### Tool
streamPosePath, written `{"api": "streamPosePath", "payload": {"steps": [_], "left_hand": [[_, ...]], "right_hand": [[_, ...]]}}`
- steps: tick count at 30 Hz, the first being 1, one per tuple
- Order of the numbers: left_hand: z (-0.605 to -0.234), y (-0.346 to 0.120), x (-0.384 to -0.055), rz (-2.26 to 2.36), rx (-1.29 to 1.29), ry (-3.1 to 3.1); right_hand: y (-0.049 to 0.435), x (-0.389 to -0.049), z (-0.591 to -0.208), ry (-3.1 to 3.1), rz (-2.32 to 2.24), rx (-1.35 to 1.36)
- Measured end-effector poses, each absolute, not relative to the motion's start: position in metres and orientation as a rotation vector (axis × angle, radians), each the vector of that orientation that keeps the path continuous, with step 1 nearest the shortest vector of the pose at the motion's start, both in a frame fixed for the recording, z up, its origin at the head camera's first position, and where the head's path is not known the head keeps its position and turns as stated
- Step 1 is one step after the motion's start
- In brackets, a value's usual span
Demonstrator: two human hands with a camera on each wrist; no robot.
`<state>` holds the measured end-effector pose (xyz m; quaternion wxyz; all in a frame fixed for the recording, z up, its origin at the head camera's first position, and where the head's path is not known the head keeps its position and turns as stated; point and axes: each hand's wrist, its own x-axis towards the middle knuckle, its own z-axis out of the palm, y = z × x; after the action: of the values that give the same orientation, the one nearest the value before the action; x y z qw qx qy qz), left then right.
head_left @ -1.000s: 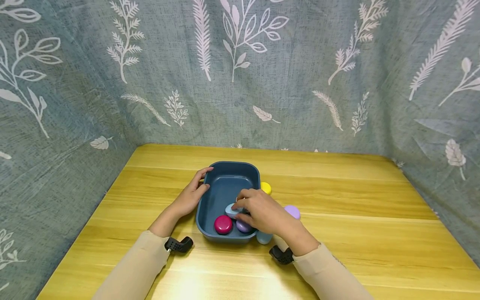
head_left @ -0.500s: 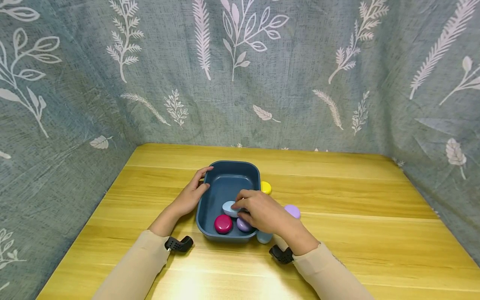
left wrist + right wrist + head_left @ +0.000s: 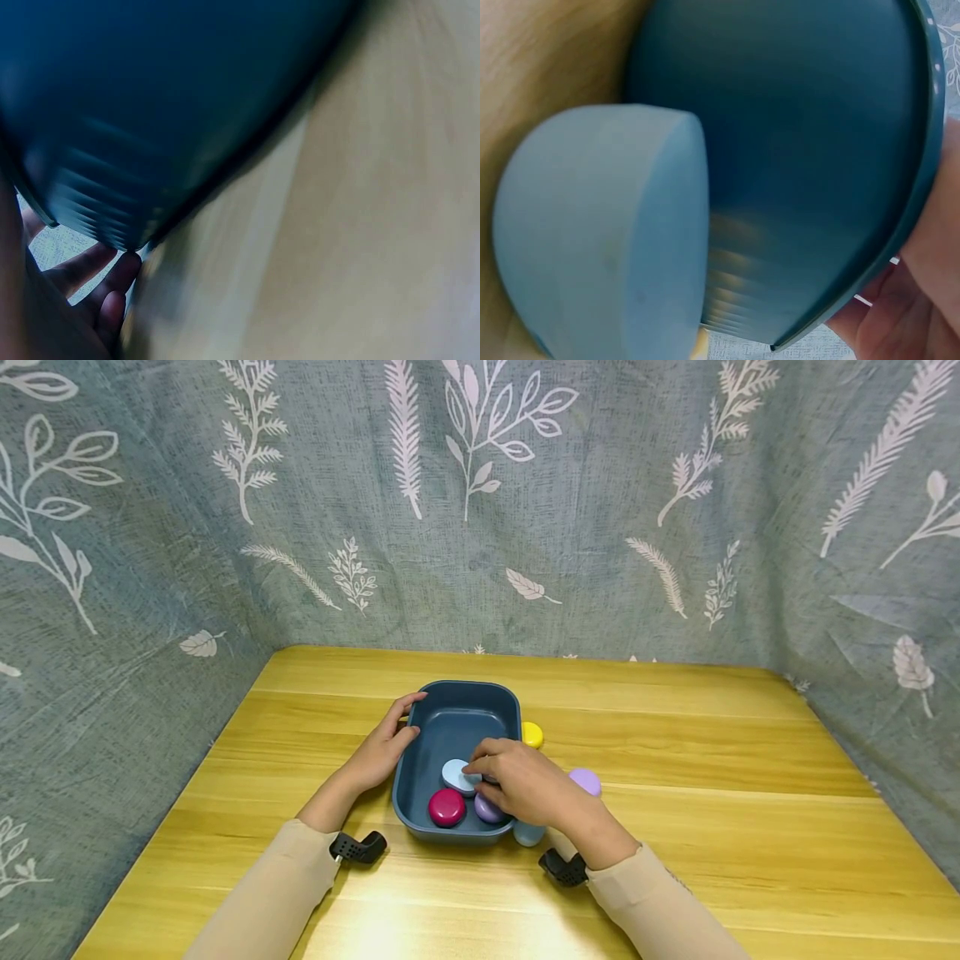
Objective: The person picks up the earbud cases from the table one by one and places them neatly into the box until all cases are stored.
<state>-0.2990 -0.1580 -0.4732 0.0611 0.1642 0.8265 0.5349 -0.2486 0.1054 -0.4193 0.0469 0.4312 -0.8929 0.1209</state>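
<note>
My left hand (image 3: 381, 753) holds the left side of a dark blue tub (image 3: 442, 839), its thumb and a finger at the rim. Other fingers (image 3: 124, 274) show against the tub's outer wall in the left wrist view. Inside the tub, my right hand (image 3: 525, 777) pinches the right end of a smooth light blue oval piece (image 3: 456, 775), its flat face turned up. Just in front lie a glossy crimson round piece (image 3: 447, 808) and a purple round piece (image 3: 489, 810), the latter partly under the right hand.
Outside the tub's right side are a yellow round piece (image 3: 532, 735), a lavender one (image 3: 585, 782) and a rounded pale blue-grey one (image 3: 577, 225), close against the wall. The wooden table (image 3: 712, 760) ends at a patterned curtain (image 3: 600, 568).
The light blue piece has shifted slightly left under my right fingertips and turned so that its flat face shows. Both hands and the tub stay nearly where they were.
</note>
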Motion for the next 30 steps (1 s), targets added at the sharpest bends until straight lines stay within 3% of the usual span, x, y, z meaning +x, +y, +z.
{"api": "streamPosePath", "payload": {"steps": [9,30], "left_hand": [[-0.446,-0.153,-0.282,1.594,0.515,2.492],[-0.445,-0.152,-0.281,1.595,0.495,2.496]], "right_hand": [[0.106,-0.249,-0.419,-2.718,0.381,1.301],[0.117,-0.249,-0.405,-2.791,0.587,1.166]]}}
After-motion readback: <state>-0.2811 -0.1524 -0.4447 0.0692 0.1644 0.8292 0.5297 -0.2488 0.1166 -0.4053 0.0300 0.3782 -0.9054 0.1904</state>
